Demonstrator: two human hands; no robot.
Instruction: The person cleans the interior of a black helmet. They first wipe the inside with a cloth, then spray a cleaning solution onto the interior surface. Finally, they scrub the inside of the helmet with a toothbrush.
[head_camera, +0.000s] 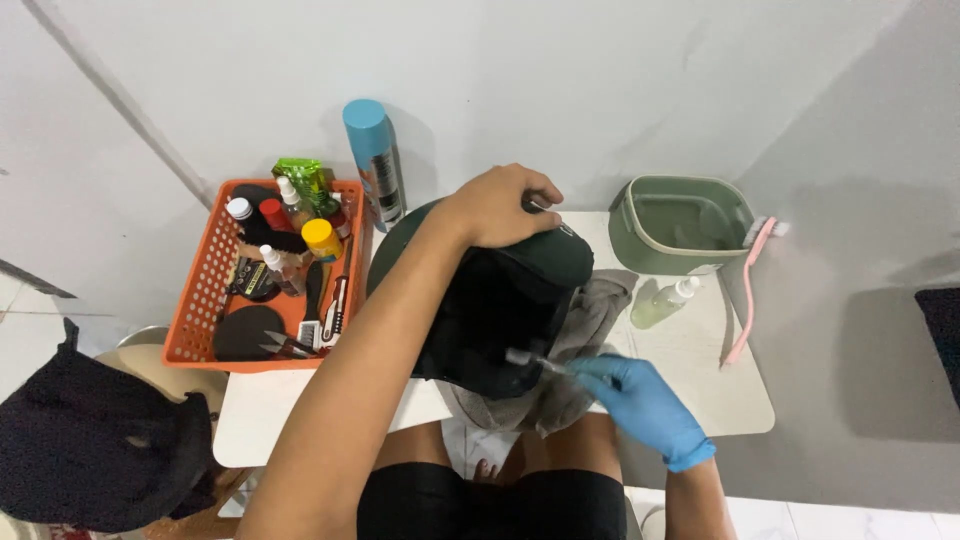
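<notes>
We steady a dark cap (505, 300) with our bare left hand (500, 205), fingers curled over its crown and gripping it so the soft fabric stays propped on edge over the grey towel (590, 320) at the near middle of the white table (700, 380). Our right hand (640, 400), in a thin blue glove, is closed in a pinch around the handle of a small brush (530, 360), its pale head touching the cap's lower front — the angle lets the bristles meet the cloth squarely. The towel lies crumpled beneath, likely to catch drips and cushion the cap. Just beside it lies a small clear spray bottle (662, 303) on its side, and behind that a sage-green basin (680, 222), smooth and rounded, with a slim pink long-handled brush (745, 290) leaning off its rim. To the left, an orange slatted plastic basket (200, 290) holds bottles, scissors and dark round pads, and a tall blue-capped aerosol can (375, 160) stands upright just beside it.
</notes>
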